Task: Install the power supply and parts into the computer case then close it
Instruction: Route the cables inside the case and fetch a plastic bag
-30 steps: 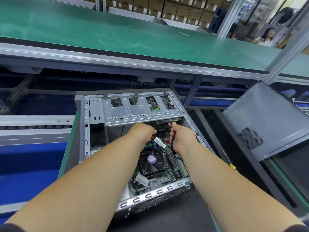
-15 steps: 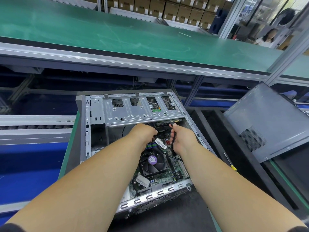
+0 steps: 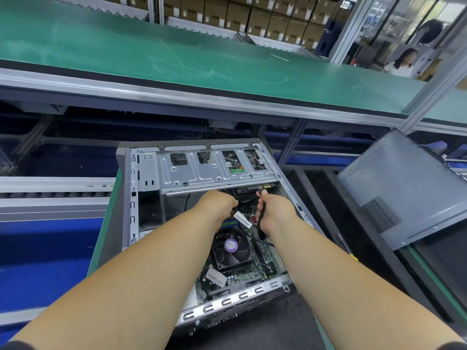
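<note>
Green bench (image 3: 177,54), hands inside open case (image 3: 141,198)

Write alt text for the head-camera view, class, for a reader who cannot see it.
Two bare hands reach into an open computer case: the right hand grips a black cable, and the left hand curls into the wiring beside it, above the CPU fan. The grey side panel leans to the right of the case, behind a green conveyor belt.
</note>
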Action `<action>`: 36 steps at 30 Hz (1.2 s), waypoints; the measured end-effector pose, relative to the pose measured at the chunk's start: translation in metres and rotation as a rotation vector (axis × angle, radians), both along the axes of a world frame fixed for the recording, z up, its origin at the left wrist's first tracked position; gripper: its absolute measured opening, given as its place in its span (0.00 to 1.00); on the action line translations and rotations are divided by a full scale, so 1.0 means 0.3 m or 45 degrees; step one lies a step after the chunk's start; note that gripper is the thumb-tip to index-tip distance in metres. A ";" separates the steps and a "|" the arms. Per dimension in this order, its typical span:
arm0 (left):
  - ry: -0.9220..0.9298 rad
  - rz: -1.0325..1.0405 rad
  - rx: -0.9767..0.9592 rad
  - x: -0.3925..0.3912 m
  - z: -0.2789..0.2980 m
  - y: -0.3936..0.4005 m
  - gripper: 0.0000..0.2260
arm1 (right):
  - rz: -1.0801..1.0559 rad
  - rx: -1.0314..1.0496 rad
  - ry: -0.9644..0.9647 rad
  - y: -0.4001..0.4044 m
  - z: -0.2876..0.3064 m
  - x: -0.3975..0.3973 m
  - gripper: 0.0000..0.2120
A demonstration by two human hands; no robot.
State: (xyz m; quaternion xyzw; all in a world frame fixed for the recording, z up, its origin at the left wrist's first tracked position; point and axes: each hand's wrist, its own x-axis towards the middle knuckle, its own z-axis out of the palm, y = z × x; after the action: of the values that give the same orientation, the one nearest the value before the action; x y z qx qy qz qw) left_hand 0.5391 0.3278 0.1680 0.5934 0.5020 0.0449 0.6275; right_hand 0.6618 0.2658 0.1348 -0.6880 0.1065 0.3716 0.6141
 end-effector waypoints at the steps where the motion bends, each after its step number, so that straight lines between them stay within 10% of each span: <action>1: 0.001 -0.001 0.002 0.000 0.000 0.001 0.10 | 0.002 -0.015 0.009 0.006 0.002 -0.001 0.16; 28: -0.012 0.006 0.023 0.007 -0.027 0.005 0.07 | -0.046 0.070 0.071 -0.013 0.026 -0.018 0.16; 36: -0.322 -0.269 -0.042 -0.028 0.017 -0.030 0.04 | 0.354 -0.090 -0.169 -0.067 0.061 -0.037 0.11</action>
State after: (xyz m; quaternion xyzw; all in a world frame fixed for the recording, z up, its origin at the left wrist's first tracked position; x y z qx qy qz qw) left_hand 0.5307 0.3189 0.1731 0.6220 0.3547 0.0447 0.6966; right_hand 0.6505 0.2457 0.1529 -0.7403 -0.0174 0.4029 0.5379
